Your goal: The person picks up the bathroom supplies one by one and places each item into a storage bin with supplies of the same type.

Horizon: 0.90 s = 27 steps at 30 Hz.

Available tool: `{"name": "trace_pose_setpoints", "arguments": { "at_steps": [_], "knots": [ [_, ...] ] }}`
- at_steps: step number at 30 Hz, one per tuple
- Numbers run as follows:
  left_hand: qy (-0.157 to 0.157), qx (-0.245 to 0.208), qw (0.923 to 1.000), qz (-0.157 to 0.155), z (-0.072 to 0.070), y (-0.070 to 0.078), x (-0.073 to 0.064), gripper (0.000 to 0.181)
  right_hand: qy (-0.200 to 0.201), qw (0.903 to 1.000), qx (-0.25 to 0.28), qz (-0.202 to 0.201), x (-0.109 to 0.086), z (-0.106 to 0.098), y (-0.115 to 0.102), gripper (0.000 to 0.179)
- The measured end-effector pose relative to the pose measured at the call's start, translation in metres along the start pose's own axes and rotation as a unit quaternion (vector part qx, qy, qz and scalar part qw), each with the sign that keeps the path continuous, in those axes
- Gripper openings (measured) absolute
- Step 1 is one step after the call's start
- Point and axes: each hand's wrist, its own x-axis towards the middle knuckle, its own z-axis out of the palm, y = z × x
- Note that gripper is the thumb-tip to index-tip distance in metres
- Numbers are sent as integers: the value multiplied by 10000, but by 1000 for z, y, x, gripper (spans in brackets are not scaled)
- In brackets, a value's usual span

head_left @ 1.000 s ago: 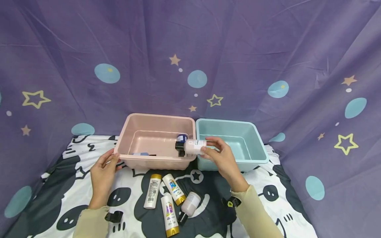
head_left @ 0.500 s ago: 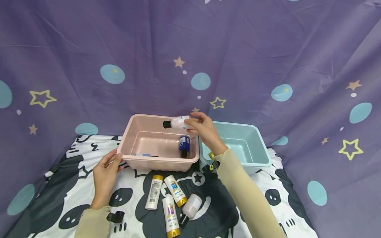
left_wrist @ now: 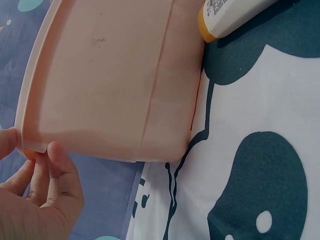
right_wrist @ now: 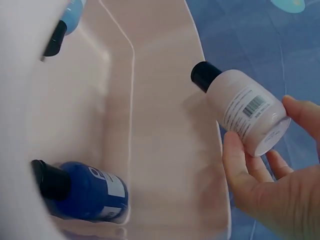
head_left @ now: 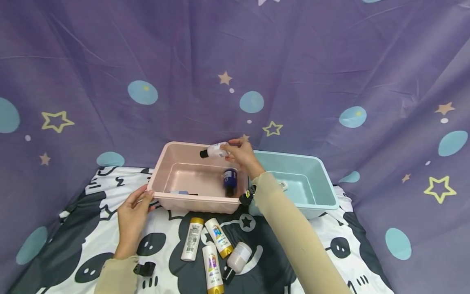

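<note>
My right hand (head_left: 242,156) grips a pale pink bottle (head_left: 217,150) with a black cap by its base end, over the back rim of the pink bin (head_left: 198,200). In the right wrist view that bottle (right_wrist: 245,107) lies tilted, its cap pointing over the bin and its barcode label showing. My left hand (head_left: 133,216) pinches the bin's front left rim corner between thumb and fingers, as the left wrist view also shows at the rim. Inside the bin lie a dark blue bottle (head_left: 230,179) with a black cap and a light blue bottle (right_wrist: 72,15), mostly hidden behind the front wall in the head view.
A light blue bin (head_left: 312,179) stands right of the pink one, a white item (head_left: 283,185) inside it. In front, on the sheep-print cloth, lie several white tubes (head_left: 213,265) with gold caps and another pale pink bottle (head_left: 239,257). A purple curtain (head_left: 205,49) hangs behind.
My right hand has carried the pale pink bottle from above the junction of the two bins up and left to the pink bin's back rim. My left hand keeps its hold on the corner.
</note>
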Motion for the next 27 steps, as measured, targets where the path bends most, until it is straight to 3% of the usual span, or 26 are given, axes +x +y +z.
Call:
{"name": "trace_pose_setpoints", "arguments": {
  "at_steps": [9, 16, 21, 27],
  "knots": [
    [-46, 16, 10000, 45, 2, -2, -1, 45, 87, 9999, -49, 137, 4, 0, 6, 43],
    [-18, 40, 10000, 55, 2, -1, -1, 45, 49, 9995, 310, 21, -3, -3, 4, 42],
    [43, 105, 9999, 62, 2, -2, 0, 45, -144, 9989, 291, -330, -22, -7, -3, 41],
    [32, 18, 10000, 73, 2, -3, 1, 45, -386, 9952, 44, -896, -62, -22, -10, 34]
  ]
}}
